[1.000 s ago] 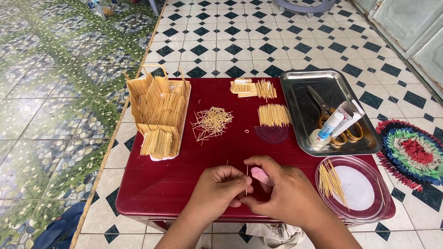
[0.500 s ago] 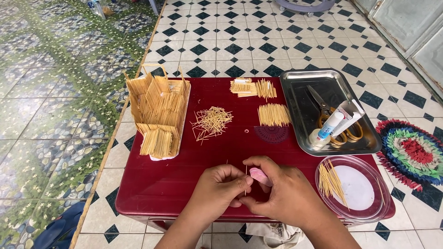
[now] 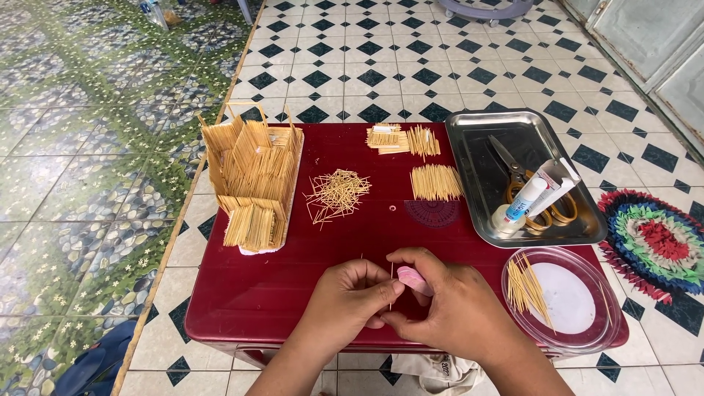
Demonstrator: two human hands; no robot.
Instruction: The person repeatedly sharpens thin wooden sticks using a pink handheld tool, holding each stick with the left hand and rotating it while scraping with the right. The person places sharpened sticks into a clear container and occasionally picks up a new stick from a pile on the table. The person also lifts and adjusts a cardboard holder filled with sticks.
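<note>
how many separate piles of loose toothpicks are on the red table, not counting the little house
4: a scattered pile mid-table, a neat row beside it, a cluster at the far edge, and some in the clear dish. Hands may hide more.

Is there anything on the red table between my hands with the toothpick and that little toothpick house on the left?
Nothing visible. The hands hold a toothpick near the front edge; bare red table lies between them and the toothpick house. The loose toothpick pile sits beside that path.

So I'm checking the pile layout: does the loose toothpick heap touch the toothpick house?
Apart. The head view shows bare red table between the loose toothpick heap and the toothpick house.
</note>
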